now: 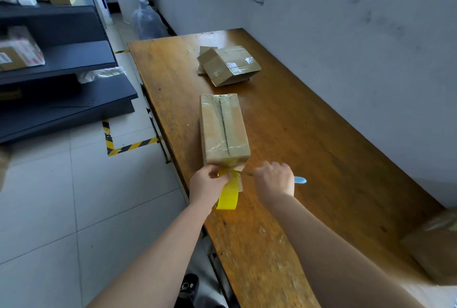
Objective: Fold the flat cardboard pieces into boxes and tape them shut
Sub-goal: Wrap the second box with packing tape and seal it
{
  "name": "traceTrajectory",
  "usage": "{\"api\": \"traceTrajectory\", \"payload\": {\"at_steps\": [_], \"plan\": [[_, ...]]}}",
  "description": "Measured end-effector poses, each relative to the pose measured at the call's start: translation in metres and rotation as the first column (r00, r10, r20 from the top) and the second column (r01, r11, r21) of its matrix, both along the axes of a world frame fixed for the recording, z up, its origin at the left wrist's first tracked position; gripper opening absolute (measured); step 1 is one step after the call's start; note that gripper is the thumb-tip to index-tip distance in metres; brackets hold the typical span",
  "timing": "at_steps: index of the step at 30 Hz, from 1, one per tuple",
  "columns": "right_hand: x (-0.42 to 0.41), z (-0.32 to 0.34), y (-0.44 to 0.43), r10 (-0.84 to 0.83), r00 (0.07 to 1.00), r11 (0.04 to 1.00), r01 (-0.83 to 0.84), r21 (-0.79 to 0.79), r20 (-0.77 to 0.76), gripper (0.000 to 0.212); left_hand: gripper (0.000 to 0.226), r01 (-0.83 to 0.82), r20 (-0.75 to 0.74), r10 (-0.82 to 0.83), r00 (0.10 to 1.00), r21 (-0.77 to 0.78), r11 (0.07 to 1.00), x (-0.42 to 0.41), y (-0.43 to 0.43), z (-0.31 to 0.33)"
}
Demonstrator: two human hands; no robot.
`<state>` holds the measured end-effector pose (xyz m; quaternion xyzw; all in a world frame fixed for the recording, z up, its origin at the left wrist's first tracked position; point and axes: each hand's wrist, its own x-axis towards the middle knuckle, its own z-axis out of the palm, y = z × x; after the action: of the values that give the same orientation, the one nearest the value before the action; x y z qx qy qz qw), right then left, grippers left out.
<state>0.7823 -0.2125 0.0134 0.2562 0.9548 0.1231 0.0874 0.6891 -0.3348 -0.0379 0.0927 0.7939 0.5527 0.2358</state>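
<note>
Nearest, the left hand point(209, 181) grips a yellow-cored roll of clear tape point(228, 194) and the right hand point(274, 179) clasps a blue-handled blade point(299, 180), both just before the taped oblong cardboard box point(223, 129), flattened cardboard pieces point(228, 65) lying beyond it.

Grey wall point(346, 23), tiled floor point(49, 209), dark shelving point(61, 60)
</note>
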Motion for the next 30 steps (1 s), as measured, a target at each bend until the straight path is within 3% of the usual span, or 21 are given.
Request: {"api": "traceTrajectory", "payload": {"at_steps": [5,8,11,13,15,17,18,23,30], "plan": [[0.031,-0.035,0.009,-0.201,0.975,0.968,0.184,-0.168,-0.091,0.018,0.028,0.054,-0.011,-0.054,0.998,-0.061,0.997,-0.004,-0.003,0.002],[0.045,-0.057,0.008,-0.302,0.953,0.897,0.276,-0.346,-0.022,0.027,0.026,0.07,0.004,-0.07,0.998,-0.066,0.995,-0.004,-0.004,0.002],[0.049,-0.067,0.006,-0.325,0.944,0.879,0.323,-0.35,0.056,0.031,0.023,0.09,0.014,-0.09,0.996,-0.062,0.994,-0.005,-0.005,0.002],[0.041,-0.062,0.005,-0.365,0.925,0.89,0.315,-0.329,-0.101,0.039,0.022,0.099,0.024,-0.098,0.995,-0.055,0.994,-0.005,-0.006,0.0],[0.023,-0.043,0.003,-0.338,0.841,0.91,0.178,-0.374,-0.422,0.049,0.022,0.099,0.026,-0.097,0.995,-0.046,0.994,-0.004,-0.006,-0.001],[-0.002,-0.024,0.001,-0.171,0.761,0.96,-0.015,-0.28,-0.626,0.058,0.022,0.079,0.031,-0.078,0.996,-0.01,0.997,-0.004,-0.005,0.0],[-0.013,-0.016,0.001,-0.078,0.757,0.973,-0.083,-0.215,-0.649,0.064,0.022,0.067,0.037,-0.067,0.997,0.006,0.998,-0.003,-0.005,0.001],[-0.048,-0.01,0.003,0.096,0.897,0.958,-0.202,-0.206,-0.432,0.082,0.021,0.06,0.052,-0.062,0.997,0.031,0.998,-0.004,-0.007,0.001],[-0.06,-0.012,0.003,0.123,0.902,0.966,-0.204,-0.157,-0.413,0.072,0.019,0.1,0.045,-0.102,0.994,0.037,0.994,-0.009,-0.004,0.002]]}}
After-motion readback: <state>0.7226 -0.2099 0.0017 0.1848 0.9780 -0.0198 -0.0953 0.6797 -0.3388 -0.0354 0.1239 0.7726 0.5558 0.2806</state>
